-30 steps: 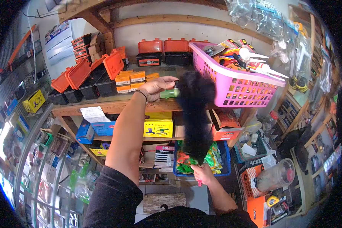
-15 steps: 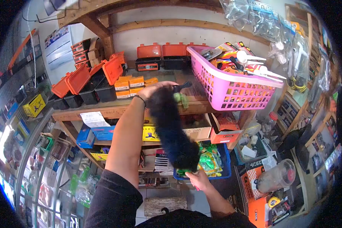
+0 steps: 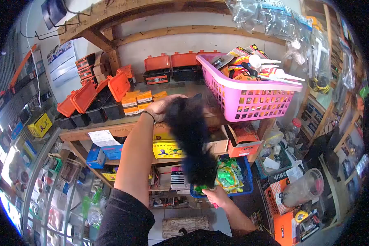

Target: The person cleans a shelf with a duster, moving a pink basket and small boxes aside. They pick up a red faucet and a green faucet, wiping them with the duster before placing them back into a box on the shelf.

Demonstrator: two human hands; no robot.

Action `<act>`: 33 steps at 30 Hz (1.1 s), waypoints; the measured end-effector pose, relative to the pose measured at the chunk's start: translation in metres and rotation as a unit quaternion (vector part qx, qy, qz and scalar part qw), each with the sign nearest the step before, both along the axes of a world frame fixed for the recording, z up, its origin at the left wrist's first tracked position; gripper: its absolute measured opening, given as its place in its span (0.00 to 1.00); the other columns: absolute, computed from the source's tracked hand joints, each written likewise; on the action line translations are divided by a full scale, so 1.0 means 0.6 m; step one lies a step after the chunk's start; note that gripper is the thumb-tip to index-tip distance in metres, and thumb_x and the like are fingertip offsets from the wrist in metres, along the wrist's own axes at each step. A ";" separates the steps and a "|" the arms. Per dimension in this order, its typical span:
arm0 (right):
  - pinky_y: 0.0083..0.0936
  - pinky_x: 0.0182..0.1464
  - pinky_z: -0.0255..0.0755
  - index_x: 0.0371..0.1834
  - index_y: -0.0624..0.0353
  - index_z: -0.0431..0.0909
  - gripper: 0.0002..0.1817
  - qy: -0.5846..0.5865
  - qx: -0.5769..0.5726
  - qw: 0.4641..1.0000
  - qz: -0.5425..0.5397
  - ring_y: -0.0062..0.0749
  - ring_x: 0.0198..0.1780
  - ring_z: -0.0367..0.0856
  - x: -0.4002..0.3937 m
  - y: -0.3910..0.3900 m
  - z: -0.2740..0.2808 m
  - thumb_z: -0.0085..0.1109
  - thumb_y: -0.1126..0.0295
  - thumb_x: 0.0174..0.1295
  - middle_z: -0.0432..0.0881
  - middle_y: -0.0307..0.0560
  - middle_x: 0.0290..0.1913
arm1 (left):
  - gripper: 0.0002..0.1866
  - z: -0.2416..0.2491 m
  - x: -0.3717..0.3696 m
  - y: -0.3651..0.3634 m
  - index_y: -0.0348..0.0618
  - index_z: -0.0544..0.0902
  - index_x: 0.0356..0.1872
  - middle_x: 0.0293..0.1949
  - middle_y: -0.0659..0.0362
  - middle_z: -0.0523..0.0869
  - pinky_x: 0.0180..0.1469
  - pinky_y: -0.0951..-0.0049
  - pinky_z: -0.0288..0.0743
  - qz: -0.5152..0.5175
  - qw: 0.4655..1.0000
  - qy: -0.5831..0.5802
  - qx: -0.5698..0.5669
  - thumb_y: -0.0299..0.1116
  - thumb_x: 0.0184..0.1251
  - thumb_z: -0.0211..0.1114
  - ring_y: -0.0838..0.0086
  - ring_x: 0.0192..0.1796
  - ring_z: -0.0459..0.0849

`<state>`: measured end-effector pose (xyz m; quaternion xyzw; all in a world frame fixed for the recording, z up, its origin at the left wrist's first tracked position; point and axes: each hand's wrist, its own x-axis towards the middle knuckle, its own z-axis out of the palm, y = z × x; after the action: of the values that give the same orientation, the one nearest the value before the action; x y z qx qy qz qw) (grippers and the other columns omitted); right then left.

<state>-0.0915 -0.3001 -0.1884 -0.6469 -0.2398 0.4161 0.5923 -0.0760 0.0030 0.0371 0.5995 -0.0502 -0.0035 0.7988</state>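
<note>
A black fluffy duster (image 3: 192, 139) slants through the middle of the view, blurred by motion. My right hand (image 3: 217, 196) is closed round its handle at the lower end; a bit of pink shows below the fist. My left hand (image 3: 160, 107) is stretched over the front of the wooden shelf (image 3: 129, 128), beside the duster's upper end. The duster covers most of its fingers, which look curled round something dark that I cannot make out. Small orange boxes (image 3: 137, 100) stand just left of that hand.
A pink basket (image 3: 254, 102) full of packets stands at the shelf's right. Open black cases with orange lids (image 3: 84, 97) line the left and back. Below are a yellow box (image 3: 168, 150) and a blue tray (image 3: 247, 174) of green packets. Glass cases (image 3: 49, 197) stand left.
The duster's upper end has shifted slightly right, and the left hand sits a little lower in view. The dark object by its fingers is now mostly hidden. The view has tilted slightly.
</note>
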 end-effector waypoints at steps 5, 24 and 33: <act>0.19 0.09 0.54 0.06 0.55 0.64 0.24 0.099 0.062 0.993 -0.008 0.20 0.07 0.63 0.018 0.014 -0.066 0.54 0.56 0.55 0.66 0.37 0.08 | 0.22 -0.017 0.010 0.018 0.37 0.67 0.52 0.44 0.58 0.76 0.50 0.73 0.70 -0.001 0.998 -0.049 0.042 0.32 0.57 0.57 0.73 0.47 0.74; 0.20 0.10 0.52 0.04 0.53 0.61 0.25 0.082 0.044 0.995 0.029 0.19 0.06 0.60 -0.018 0.020 -0.033 0.53 0.58 0.58 0.63 0.35 0.06 | 0.23 -0.014 0.009 0.018 0.37 0.64 0.55 0.49 0.56 0.74 0.55 0.71 0.67 -0.030 0.998 -0.040 0.043 0.30 0.59 0.56 0.71 0.52 0.73; 0.17 0.11 0.50 0.09 0.52 0.61 0.20 0.119 0.087 0.989 -0.020 0.16 0.08 0.57 -0.013 0.023 -0.001 0.54 0.65 0.57 0.61 0.32 0.08 | 0.16 -0.008 0.006 0.006 0.37 0.70 0.49 0.43 0.60 0.78 0.51 0.73 0.70 -0.027 0.998 -0.043 0.043 0.30 0.61 0.54 0.75 0.44 0.77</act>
<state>-0.0994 -0.2863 -0.1891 -0.5432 -0.1898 0.4563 0.6787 -0.0725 0.0065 0.0324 0.6311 -0.1001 -0.0013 0.7692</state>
